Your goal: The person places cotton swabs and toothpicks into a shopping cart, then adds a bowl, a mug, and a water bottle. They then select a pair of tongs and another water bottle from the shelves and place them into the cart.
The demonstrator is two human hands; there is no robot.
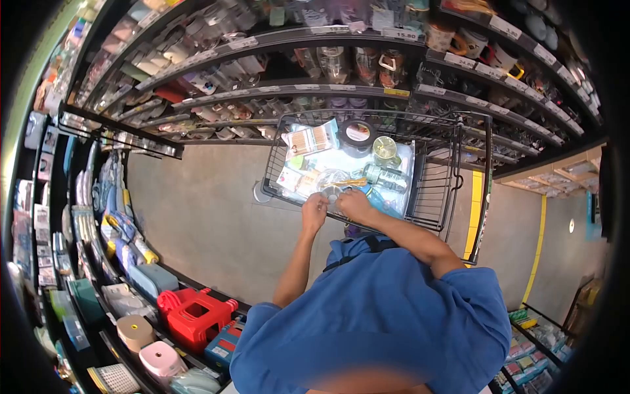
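Observation:
My left hand (315, 205) is at the near edge of a black wire shopping cart (436, 220), its fingers closed around the side of a small clear item (333, 192). On the other side of that item, my right hand (355, 204) is closed too, over the cart's near rim. Inside the cart lie a pack of wooden sticks (310, 140), a round black container (357, 133), a round greenish container (385, 148), a clear bottle-like item (387, 177) and a blue item (387, 204). What exactly the small item is cannot be made out.
Store shelves (295, 88) with glassware and mugs run behind the cart. At the left, curved shelves hold textiles, a red plastic item (200, 318), a beige container (136, 332) and a pink container (160, 358). Yellow lines (475, 210) mark the grey floor (197, 197).

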